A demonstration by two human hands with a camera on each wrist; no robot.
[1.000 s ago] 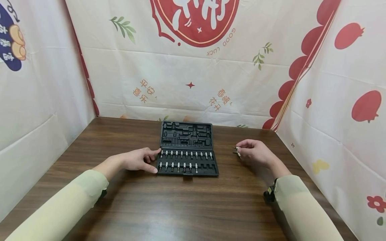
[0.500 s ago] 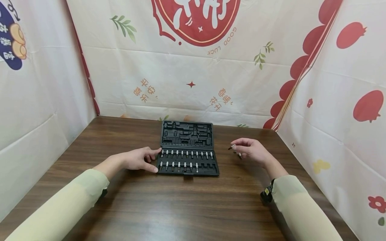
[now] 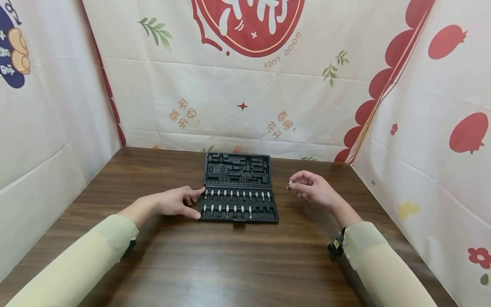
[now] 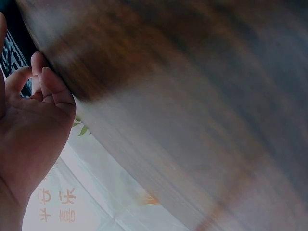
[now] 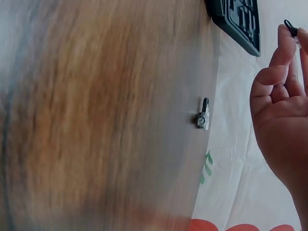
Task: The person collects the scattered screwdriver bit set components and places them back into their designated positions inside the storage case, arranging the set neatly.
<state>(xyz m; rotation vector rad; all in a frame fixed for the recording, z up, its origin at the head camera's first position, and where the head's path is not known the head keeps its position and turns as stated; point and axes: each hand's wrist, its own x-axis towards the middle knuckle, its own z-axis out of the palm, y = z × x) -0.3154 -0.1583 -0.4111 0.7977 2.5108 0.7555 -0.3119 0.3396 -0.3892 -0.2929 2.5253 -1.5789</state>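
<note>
A black plastic case (image 3: 238, 175) lies unfolded on the wooden table, its moulded lid leaning back. Two rows of silver bit sockets (image 3: 238, 195) sit in its base, and the front row has vacant slots at its right end. My left hand (image 3: 172, 202) touches the case's left edge, thumb at the front corner and index finger near the hinge. Right of the case, my right hand (image 3: 316, 189) pinches a bit socket (image 3: 290, 185) between thumb and fingertips, raised off the table. In the right wrist view, its dark tip (image 5: 290, 29) shows beyond the fingers.
The right wrist view shows loose bit sockets (image 5: 203, 118) on the table (image 5: 106, 106), mostly hidden by my right hand in the head view. Printed cloth (image 3: 238, 85) hangs behind the table and along both sides.
My right hand has lifted the bit socket and moved left toward the case, turning the socket from sideways to tip down. My left hand stays at the case's edge.
</note>
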